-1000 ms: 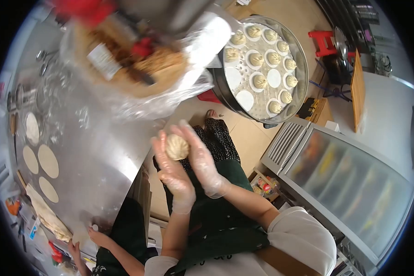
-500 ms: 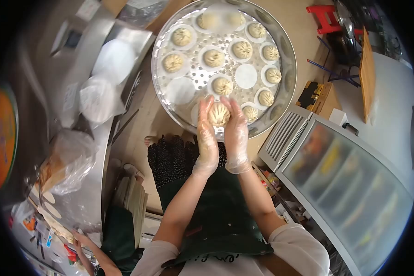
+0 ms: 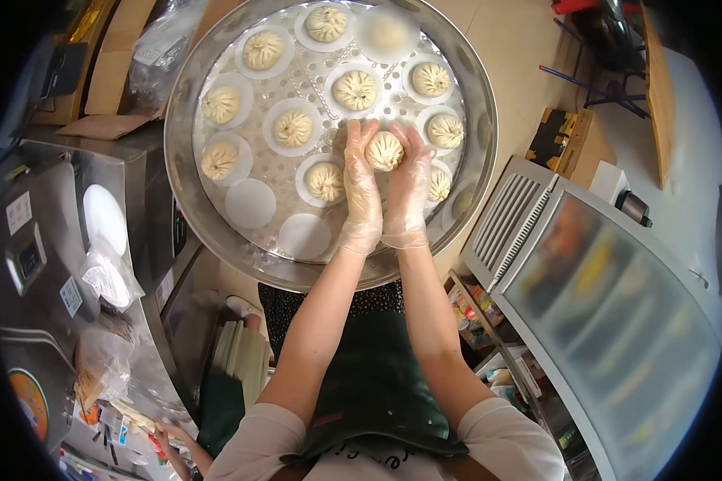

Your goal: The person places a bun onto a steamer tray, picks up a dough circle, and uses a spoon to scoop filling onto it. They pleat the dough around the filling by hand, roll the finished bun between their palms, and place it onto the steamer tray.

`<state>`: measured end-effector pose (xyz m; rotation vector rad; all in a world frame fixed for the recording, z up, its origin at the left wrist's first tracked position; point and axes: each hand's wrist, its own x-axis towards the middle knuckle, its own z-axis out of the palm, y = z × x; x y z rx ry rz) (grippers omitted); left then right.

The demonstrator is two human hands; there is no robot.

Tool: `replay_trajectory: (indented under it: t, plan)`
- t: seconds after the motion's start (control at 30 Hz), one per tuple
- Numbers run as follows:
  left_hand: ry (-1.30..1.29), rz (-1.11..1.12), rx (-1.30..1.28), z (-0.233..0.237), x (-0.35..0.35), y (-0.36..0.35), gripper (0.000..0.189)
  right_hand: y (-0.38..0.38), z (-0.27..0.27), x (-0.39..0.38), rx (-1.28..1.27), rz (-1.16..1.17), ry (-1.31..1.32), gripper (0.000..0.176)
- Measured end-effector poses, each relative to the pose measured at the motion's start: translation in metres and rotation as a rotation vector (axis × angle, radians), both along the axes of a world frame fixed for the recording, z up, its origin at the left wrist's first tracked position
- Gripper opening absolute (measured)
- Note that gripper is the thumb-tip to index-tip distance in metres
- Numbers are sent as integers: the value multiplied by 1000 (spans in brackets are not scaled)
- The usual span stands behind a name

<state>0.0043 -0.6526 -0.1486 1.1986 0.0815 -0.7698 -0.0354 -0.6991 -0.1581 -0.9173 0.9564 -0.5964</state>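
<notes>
A pleated bun [image 3: 384,152] sits between my two gloved hands over the tray, its gathered top facing up. My left hand [image 3: 363,196] cups its left side, and my right hand [image 3: 408,192] cups its right side. Both wear clear plastic gloves. Below them is a round, perforated metal steamer tray [image 3: 186,210] with a raised rim. Several pleated buns, such as one bun [image 3: 325,182] just left of my hands, rest on white paper rounds. A bare paper round [image 3: 250,204] lies at the lower left, near another paper round [image 3: 305,236].
A glass-topped cooler [image 3: 610,321] stands to the right beside a cardboard box [image 3: 587,148]. At left, a metal counter [image 3: 148,353] holds stacked paper rounds [image 3: 106,220] and a plastic bag [image 3: 104,365]. Another person's hands [image 3: 168,437] handle dough at lower left.
My hands have carried the bun farther in over the tray, keeping it between them. The camera view has shifted, so the tray appears larger and farther left.
</notes>
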Motion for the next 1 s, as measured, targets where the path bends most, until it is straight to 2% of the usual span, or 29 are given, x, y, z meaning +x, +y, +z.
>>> replay_trajectory:
  t: [0.1,0.17,0.3,0.4,0.47,0.5,0.6,0.63,0.67,0.73,0.8,0.87,1.0]
  plan:
    - [-33,35,20,-9,-1,-2,98,-1,-5,5,-15,14,40,79]
    - [-62,57,23,-14,-3,3,94,1,0,7,23,-68,44,69]
    - [-148,117,-25,-6,-3,22,81,6,36,-8,-45,-115,149,63]
    - [-112,76,79,55,-14,69,60,20,78,-37,-154,-6,190,63]
    - [-71,67,105,92,-27,111,43,32,102,-56,-124,22,243,61]
    - [-52,41,152,105,-36,137,39,39,105,-70,-79,36,200,51]
    - [-45,30,265,145,-60,214,33,69,142,-90,-31,237,186,40]
    - [-65,65,298,156,-63,237,32,81,162,-85,19,313,261,34]
    - [-72,103,311,161,-66,265,32,96,181,-77,64,406,332,29]
    - [-71,225,357,163,-80,326,32,129,201,-67,79,631,315,24]
    - [54,514,299,169,-89,374,34,169,199,-54,14,893,108,23]
    - [104,734,250,179,-87,425,37,228,213,-32,11,1021,-51,25]
    - [137,1130,47,192,-71,508,40,346,250,18,-46,1422,-132,36]
